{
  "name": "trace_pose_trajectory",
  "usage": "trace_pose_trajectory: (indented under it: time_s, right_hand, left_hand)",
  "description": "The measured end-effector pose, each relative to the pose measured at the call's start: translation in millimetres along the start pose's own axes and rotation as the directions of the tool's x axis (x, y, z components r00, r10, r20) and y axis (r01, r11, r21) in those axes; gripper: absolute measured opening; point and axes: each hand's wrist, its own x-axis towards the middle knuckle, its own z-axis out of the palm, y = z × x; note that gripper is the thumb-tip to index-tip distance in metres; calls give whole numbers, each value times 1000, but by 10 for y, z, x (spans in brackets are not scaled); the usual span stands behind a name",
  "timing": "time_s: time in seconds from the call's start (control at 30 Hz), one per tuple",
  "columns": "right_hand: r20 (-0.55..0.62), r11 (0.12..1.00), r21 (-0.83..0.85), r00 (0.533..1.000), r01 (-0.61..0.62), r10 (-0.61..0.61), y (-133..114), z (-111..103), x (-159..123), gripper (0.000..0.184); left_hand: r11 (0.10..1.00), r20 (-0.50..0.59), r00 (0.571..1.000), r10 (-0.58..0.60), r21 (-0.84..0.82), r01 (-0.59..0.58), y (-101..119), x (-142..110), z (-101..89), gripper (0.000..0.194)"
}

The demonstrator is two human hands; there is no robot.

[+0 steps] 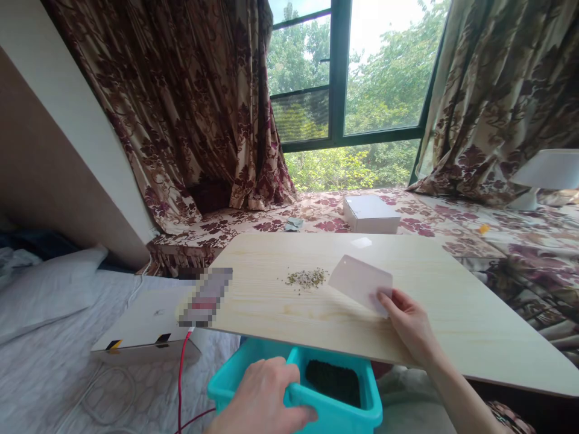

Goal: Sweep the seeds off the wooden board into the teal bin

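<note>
Pinched between the thumb and fingers of my right hand (409,322) is a thin, translucent plastic scraper sheet (359,280), held tilted over the wooden tabletop (262,310). Left of the sheet lies a small loose heap of mixed green and pale grains (307,278), apart from it. Below the table's front edge, my left hand (266,395) grips the central divider handle of a turquoise two-part bin (373,395). Dark, fine material (333,381) lies in the bin's right compartment. My hand partly hides the left compartment.
A blurred-out phone-like object (207,296) with a red cable (181,367) rests at the table's left end. Beside it, a white box (140,322) sits on the bed. Another white box (371,213) and a lamp (545,172) stand on the window ledge.
</note>
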Motion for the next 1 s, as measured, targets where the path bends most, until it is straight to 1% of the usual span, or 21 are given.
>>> trace_pose_trajectory:
  time_s: [0.17, 0.3, 0.37, 0.47, 0.53, 0.6, 0.7, 0.8, 0.9, 1.0]
  right_hand:
    - [17, 999, 43, 1000, -9, 8, -9, -7, -25, 28]
    - [-6, 1000, 0, 1000, 3, -3, -15, -26, -36, 31]
    - [-11, 999, -33, 1000, 15, -15, -21, -44, -28, 32]
    - [1, 998, -48, 1000, 28, -28, -42, -60, -9, 32]
    - [-2, 999, -44, 1000, 26, -26, -64, -51, -3, 31]
    - [-38, 999, -43, 999, 11, -13, -92, -21, -5, 28]
    - [-97, 999, -52, 995, -4, -1, -133, 78, -18, 25]
    - [-119, 999, -43, 993, 5, -10, -156, 252, -32, 26]
    - [-109, 997, -30, 991, 73, -76, -133, 448, -55, 28]
    - [-83, 986, -56, 983, 156, -161, -82, 570, -95, 26]
  left_hand:
    - [999, -33, 999, -32, -13, 32, 52, -34, 21, 24]
    - [1000, -37, 999, -26, -17, 25, 47, -56, -18, 26]
    - [1000, -18, 1000, -16, -10, 16, 39, -48, -61, 26]
    - [1000, 20, 1000, -1, 3, 1, 9, -34, -133, 27]
    - [1000, 20, 1000, -3, 12, 3, -39, -38, -158, 28]
    - [1000, 8, 1000, -14, 17, 14, -109, -54, -143, 29]
    - [999, -8, 999, -31, 13, 31, -216, -79, -36, 26]
    - [997, -46, 997, -60, 54, 62, -289, -76, 142, 27]
    - [998, -118, 993, -19, 55, 25, -347, -48, 334, 30]
    - [996, -238, 969, 62, 69, -47, -424, -21, 501, 34]
